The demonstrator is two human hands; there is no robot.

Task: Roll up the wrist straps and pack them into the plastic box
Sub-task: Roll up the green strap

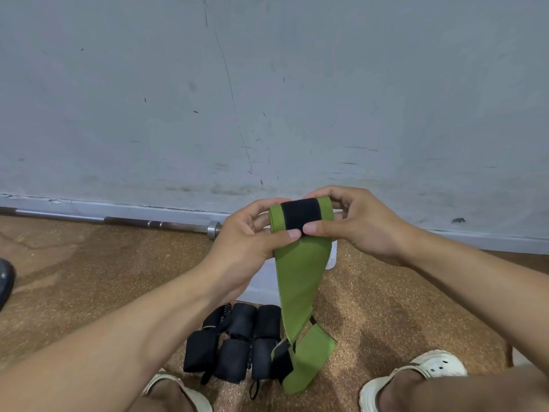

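Head view: both hands — left hand, right hand — pinch the green wrist strap at its black end; its tail hangs below the fingers. Rolling well likely needs even tension — edges aligned.

Green wrist strap with black patch, black rolled straps, speckled brown floor, scuffed grey wall, white clogs, silver barbell

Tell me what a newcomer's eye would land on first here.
First the green strap, held up mid-frame by its black patch, the left hand and right hand pinching it while its tail hangs to the floor. Next the black rolls clustered on the floor below, between the feet. A barbell lies along the wall at left.
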